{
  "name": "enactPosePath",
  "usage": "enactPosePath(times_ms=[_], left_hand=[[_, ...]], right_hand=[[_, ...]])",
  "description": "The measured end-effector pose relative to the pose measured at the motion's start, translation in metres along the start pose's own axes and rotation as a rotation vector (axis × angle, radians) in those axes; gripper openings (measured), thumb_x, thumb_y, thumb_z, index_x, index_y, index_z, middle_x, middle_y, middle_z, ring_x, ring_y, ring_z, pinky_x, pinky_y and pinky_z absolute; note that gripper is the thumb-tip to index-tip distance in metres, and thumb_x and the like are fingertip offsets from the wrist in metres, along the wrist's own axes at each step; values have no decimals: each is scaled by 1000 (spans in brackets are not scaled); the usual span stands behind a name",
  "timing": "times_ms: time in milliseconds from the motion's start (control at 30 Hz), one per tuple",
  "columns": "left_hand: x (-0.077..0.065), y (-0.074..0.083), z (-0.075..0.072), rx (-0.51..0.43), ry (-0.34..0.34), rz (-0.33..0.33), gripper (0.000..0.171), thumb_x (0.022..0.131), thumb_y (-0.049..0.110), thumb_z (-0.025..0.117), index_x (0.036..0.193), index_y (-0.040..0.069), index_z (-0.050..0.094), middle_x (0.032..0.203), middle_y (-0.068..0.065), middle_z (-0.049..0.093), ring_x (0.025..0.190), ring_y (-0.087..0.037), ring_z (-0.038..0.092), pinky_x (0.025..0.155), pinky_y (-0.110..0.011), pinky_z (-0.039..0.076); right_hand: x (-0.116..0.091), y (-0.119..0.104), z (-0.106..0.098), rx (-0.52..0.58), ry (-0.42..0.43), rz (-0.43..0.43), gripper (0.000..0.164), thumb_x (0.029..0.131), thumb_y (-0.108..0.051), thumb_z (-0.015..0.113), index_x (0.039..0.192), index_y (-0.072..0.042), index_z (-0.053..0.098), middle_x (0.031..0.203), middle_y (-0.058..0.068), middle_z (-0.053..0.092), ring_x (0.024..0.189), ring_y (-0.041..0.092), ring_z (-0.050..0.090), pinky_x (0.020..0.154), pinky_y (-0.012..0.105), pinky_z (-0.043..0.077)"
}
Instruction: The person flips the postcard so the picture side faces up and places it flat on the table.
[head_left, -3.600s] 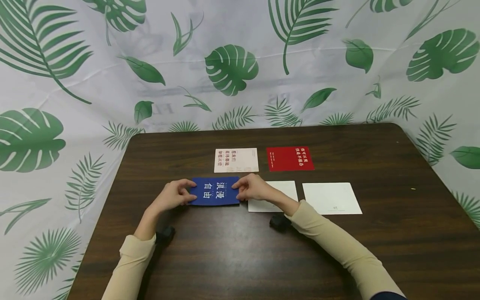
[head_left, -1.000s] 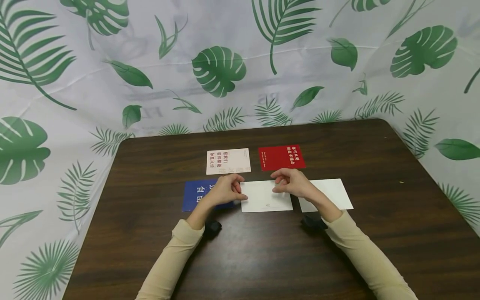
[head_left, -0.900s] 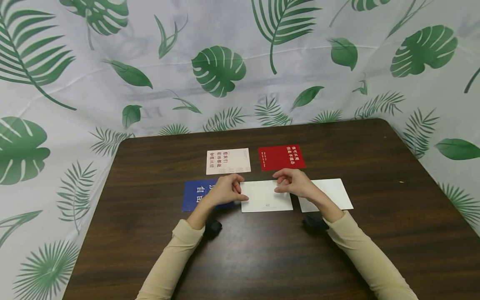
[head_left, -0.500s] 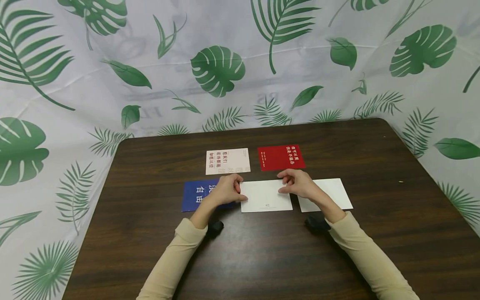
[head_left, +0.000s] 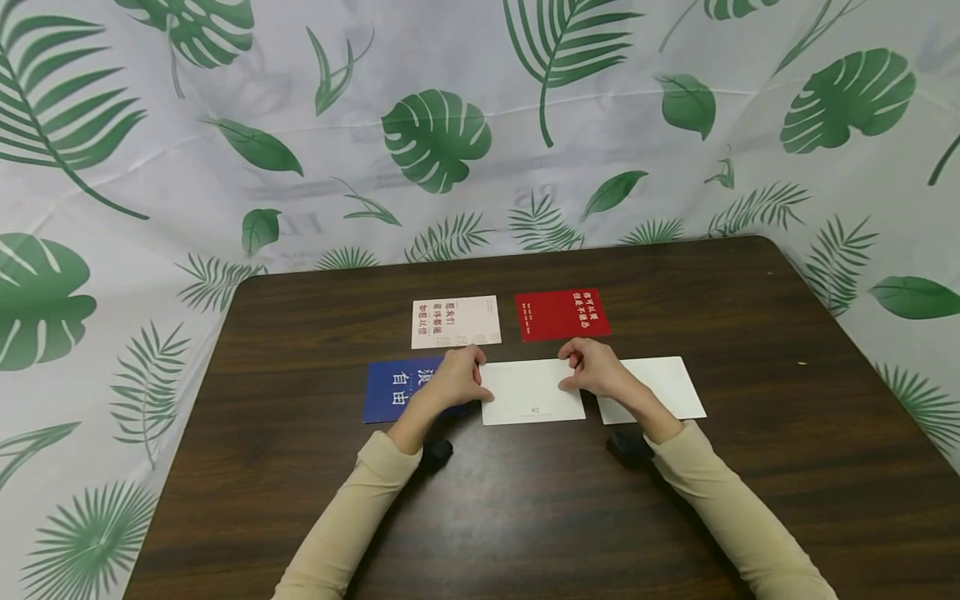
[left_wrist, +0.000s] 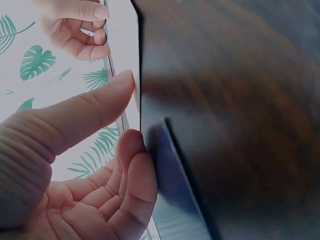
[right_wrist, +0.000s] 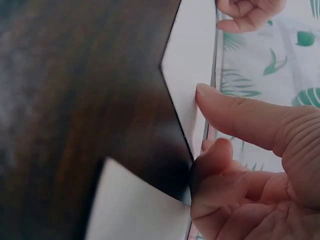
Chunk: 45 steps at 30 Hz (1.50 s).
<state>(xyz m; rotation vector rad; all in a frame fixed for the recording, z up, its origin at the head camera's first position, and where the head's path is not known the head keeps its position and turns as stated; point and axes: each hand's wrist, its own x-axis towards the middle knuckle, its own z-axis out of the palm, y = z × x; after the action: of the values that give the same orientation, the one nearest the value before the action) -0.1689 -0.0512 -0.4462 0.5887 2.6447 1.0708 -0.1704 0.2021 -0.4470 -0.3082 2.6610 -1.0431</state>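
A white card (head_left: 528, 396) with a small printed emblem lies in the front row of cards, between my two hands. At its left edge my left hand (head_left: 455, 379) pinches it; the left wrist view shows the thumb on its face and curled fingers at the edge. My right hand (head_left: 597, 368) grips the opposite edge the same way, its thumb (right_wrist: 220, 102) on the face. Under the left hand lies a blue card (head_left: 386, 392) with white characters, partly covered. Another white card (head_left: 667, 385) sits beneath the right wrist.
Behind are a cream card (head_left: 476, 317) with dark red characters and a red card (head_left: 543, 317) with white ones. All lie on a dark wooden table (head_left: 300, 483). A white cloth with green leaves (head_left: 438, 142) hangs beyond the table's far edge.
The blue card was held by both hands earlier and now lies on the table. Both hands moved right to the middle white card; lately the right hand shifted slightly right, and its fingers closed in.
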Motion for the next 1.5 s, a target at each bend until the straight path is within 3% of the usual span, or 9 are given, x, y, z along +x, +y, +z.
enactPosePath(times_ms=[300, 533, 700, 867, 1000, 1133, 1333, 1500], left_hand=[[2, -1, 0, 1, 17, 2, 51, 58, 3, 86, 95, -5, 52, 66, -5, 53, 61, -15, 47, 60, -26, 41], [1, 0, 0, 53, 31, -6, 52, 57, 6, 88, 94, -2, 52, 84, -12, 50, 79, -23, 47, 73, -35, 43], [1, 1, 0, 58, 43, 2, 53, 57, 6, 88, 94, -1, 51, 85, -11, 49, 79, -24, 47, 73, -37, 43], [-1, 2, 0, 13, 47, -13, 54, 57, 2, 86, 96, -1, 48, 80, -11, 52, 71, -22, 48, 65, -33, 43], [-3, 3, 1, -42, 69, -22, 57, 58, -3, 84, 99, -1, 44, 74, -11, 54, 62, -19, 48, 58, -29, 41], [-5, 3, 0, -88, 97, -14, 55, 58, -5, 82, 100, -3, 46, 68, -7, 53, 59, -15, 47, 58, -27, 41], [-7, -2, -3, -130, 109, 9, 28, 65, 0, 80, 73, 1, 54, 61, 0, 55, 54, -6, 47, 55, -21, 41], [-10, -3, -9, -199, 110, 86, 25, 73, 2, 76, 63, 4, 52, 59, 0, 54, 50, -4, 44, 49, -20, 38]], right_hand=[[2, -5, -1, -135, 16, 13, 37, 67, -8, 82, 93, 1, 57, 92, 13, 52, 81, 24, 45, 66, 33, 41], [3, -6, -3, -98, -6, 37, 44, 69, -6, 82, 99, 1, 50, 83, 12, 52, 68, 21, 45, 58, 30, 40], [4, -5, -3, -85, -17, 86, 46, 71, -9, 80, 106, 5, 53, 76, 10, 51, 63, 19, 44, 55, 29, 36], [2, -2, -4, -84, -22, 58, 28, 74, -14, 79, 85, 2, 59, 62, 5, 47, 54, 16, 39, 51, 28, 32], [-1, 3, -7, -41, -26, 26, 31, 76, -19, 77, 67, -4, 52, 55, 2, 41, 50, 14, 35, 48, 27, 30], [-5, 8, -11, 26, -43, 33, 28, 80, -24, 75, 66, -6, 57, 55, 1, 47, 52, 16, 41, 51, 28, 34], [-11, 8, -23, 139, -76, -2, 25, 85, -25, 69, 73, -3, 63, 60, 3, 52, 56, 19, 48, 52, 30, 41], [-16, 5, -34, 242, -105, -56, 26, 89, -20, 65, 74, 1, 63, 62, 9, 58, 56, 28, 57, 54, 35, 50]])
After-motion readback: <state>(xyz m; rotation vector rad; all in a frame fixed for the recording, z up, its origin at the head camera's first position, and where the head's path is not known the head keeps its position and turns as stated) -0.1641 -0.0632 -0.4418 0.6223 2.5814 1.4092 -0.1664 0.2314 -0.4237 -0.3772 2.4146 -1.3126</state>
